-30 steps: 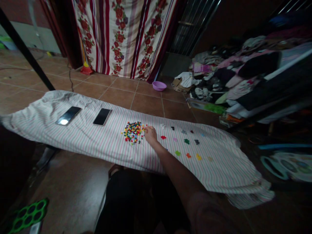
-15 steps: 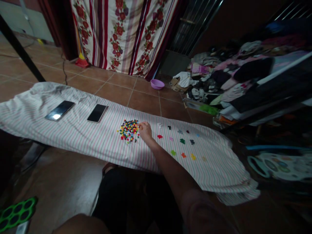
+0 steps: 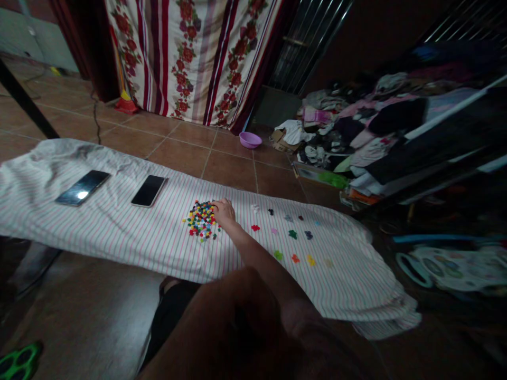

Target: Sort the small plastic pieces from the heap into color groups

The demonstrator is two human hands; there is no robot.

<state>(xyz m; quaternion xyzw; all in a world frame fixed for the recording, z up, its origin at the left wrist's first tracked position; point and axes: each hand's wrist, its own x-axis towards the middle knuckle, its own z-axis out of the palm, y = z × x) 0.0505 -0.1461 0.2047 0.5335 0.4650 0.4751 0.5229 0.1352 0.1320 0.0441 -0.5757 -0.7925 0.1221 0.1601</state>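
A left hand, dark, blurred and of unclear grip, has just risen into the lower centre of the frame, leaving the right hand working alone at the upper-right rim of a multicoloured bead pile at centre, fingers bent, any grasp impossible to confirm. Bare striped cloth separates the pile from the phone at left, small colour groups at right and the table's near edge below.
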